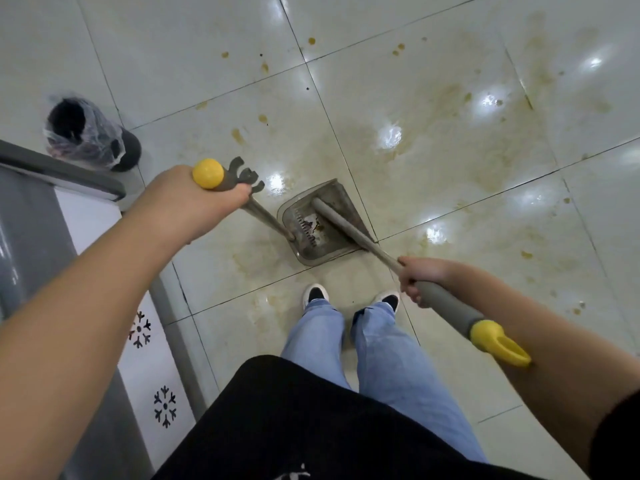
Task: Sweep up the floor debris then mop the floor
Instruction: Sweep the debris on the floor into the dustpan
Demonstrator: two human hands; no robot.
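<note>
A grey long-handled dustpan (308,252) stands on the tiled floor just ahead of my feet, with some dark and brown debris (313,226) inside it. My left hand (194,199) grips the top of its handle, which ends in a yellow cap (207,173). My right hand (420,278) grips the grey broom handle (349,227); its yellow end (498,344) lies against my forearm. The broom's head (337,202) rests at the far side of the pan. Yellow-brown stains and spots (446,133) cover the glossy floor (381,81).
A small black bin (93,133) lined with a clear bag stands at the left. A grey-and-white cabinet (86,216) with snowflake marks runs along the left edge. My shoes (315,294) are close behind the dustpan.
</note>
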